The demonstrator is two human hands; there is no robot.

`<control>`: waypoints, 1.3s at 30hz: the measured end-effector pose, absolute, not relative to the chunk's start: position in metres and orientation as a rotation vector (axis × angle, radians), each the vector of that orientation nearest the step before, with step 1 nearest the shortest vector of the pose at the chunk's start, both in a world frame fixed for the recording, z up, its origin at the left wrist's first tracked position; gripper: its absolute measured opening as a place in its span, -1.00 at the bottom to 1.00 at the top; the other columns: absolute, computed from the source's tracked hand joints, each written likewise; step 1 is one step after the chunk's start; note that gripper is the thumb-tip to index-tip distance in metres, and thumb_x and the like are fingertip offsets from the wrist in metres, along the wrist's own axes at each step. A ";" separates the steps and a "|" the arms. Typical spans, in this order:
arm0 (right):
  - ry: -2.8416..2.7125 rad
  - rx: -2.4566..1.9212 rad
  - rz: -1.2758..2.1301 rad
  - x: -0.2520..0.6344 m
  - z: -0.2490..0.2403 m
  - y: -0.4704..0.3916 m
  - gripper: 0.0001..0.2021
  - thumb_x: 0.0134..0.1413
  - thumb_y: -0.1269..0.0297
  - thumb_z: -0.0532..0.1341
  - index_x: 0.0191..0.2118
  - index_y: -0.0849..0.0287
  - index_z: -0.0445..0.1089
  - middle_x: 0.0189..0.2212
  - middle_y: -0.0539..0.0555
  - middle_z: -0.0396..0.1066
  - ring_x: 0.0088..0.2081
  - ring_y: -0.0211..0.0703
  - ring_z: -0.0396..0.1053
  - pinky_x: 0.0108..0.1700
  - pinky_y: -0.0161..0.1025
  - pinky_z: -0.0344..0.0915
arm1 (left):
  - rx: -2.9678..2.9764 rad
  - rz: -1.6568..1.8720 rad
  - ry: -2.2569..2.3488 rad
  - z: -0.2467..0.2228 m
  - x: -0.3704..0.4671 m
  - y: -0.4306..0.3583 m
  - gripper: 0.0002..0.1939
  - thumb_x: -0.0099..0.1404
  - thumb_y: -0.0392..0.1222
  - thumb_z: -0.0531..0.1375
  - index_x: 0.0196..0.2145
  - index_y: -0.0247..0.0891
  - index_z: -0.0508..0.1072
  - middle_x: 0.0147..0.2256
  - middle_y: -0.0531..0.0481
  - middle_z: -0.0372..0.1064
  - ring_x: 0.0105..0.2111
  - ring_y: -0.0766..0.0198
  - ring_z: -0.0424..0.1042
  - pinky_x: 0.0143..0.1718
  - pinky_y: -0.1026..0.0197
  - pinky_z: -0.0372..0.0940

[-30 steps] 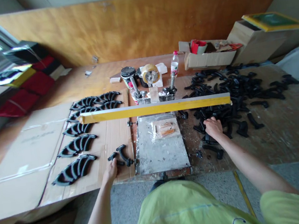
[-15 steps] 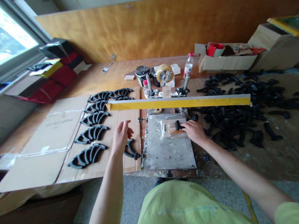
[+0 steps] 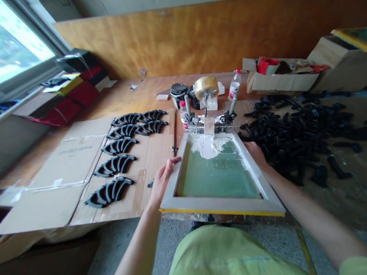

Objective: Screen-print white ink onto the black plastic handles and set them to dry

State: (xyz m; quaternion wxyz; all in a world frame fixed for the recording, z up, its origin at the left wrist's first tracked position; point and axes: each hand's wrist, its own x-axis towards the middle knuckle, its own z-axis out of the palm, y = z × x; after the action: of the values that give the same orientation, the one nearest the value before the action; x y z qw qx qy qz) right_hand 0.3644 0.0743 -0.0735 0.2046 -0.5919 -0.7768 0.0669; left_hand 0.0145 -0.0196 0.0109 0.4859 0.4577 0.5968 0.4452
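Observation:
A screen frame (image 3: 270, 189) with green mesh lies lowered over the metal plate, a white paste smeared near its far end. My left hand (image 3: 166, 176) is at the frame's left side, its fingers on the edge. At the right side, my right hand (image 3: 257, 154) touches the frame, its fingers mostly hidden behind it. Metal clamps (image 3: 227, 117) join the frame's far end. Curved black pieces (image 3: 109, 192) stand in fanned rows on cardboard to the left. A heap of black pieces (image 3: 281, 133) lies to the right.
Behind the frame are a black-lidded tub (image 3: 179, 96), a roll of tape (image 3: 205, 87) and two red-capped bottles, one (image 3: 234, 85) farther right. An open carton (image 3: 281, 79) stands at the back right. Red boxes (image 3: 53, 111) line the window side.
The frame has swung down from its raised position and now covers the plate and the black piece there. Both my hands have moved to its sides; my right hand has left the black piece.

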 end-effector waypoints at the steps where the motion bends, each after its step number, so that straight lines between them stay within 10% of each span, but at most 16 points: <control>1: -2.119 -1.670 0.135 0.368 -0.067 0.081 -0.66 0.19 0.29 0.03 0.00 0.19 0.43 -0.14 0.24 0.46 -0.09 0.09 0.35 -0.02 0.05 0.29 | 1.101 1.026 1.468 -0.005 0.012 -0.026 -0.42 0.22 0.25 0.10 -0.04 -0.26 0.51 -0.18 -0.06 0.49 -0.26 0.19 0.43 -0.29 0.26 0.30; 6: -2.205 -1.385 -0.011 0.313 -0.031 0.120 -0.46 0.08 0.30 0.24 0.20 0.23 0.20 0.16 0.28 0.21 0.16 0.13 0.13 0.17 0.04 0.12 | 0.987 0.941 1.473 -0.081 0.014 -0.036 -0.19 0.14 0.18 0.20 0.25 -0.27 0.20 -0.39 0.01 0.44 -0.47 0.29 0.37 -0.45 0.29 0.26; 12: -2.560 -1.469 0.083 0.256 -0.034 0.133 -0.86 0.12 0.45 0.13 -0.20 0.21 0.38 -0.24 0.19 0.44 -0.14 -0.03 0.31 -0.08 -0.19 0.21 | 0.983 0.922 1.508 -0.103 0.014 -0.034 -0.27 0.18 0.15 0.17 0.24 -0.23 0.24 -0.34 0.00 0.46 -0.40 0.24 0.41 -0.39 0.27 0.29; 26: -2.800 -0.889 0.255 0.286 -0.029 0.071 -0.84 0.03 0.52 0.10 -0.36 0.18 0.39 -0.38 0.09 0.39 -0.25 -0.11 0.28 -0.21 -0.25 0.18 | 1.030 0.966 1.502 -0.107 0.014 -0.034 -0.31 0.19 0.15 0.16 0.19 -0.28 0.30 -0.19 -0.07 0.51 -0.17 0.14 0.45 -0.13 0.20 0.30; 39: -2.542 -1.233 0.245 0.274 -0.021 0.094 -0.66 0.13 0.26 0.24 0.04 -0.01 0.36 -0.19 0.00 0.48 -0.23 -0.13 0.40 -0.22 -0.27 0.26 | 0.945 0.918 1.486 -0.076 0.012 -0.034 -0.24 0.13 0.16 0.23 0.20 -0.30 0.28 -0.39 -0.02 0.47 -0.45 0.25 0.40 -0.45 0.29 0.24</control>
State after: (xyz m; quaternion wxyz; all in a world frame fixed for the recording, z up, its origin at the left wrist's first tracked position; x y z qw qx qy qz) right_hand 0.2744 0.0940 -0.0214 0.1521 -0.4297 -0.8860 0.0853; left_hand 0.0120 -0.0340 -0.0764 0.5461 0.3987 0.6269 0.3871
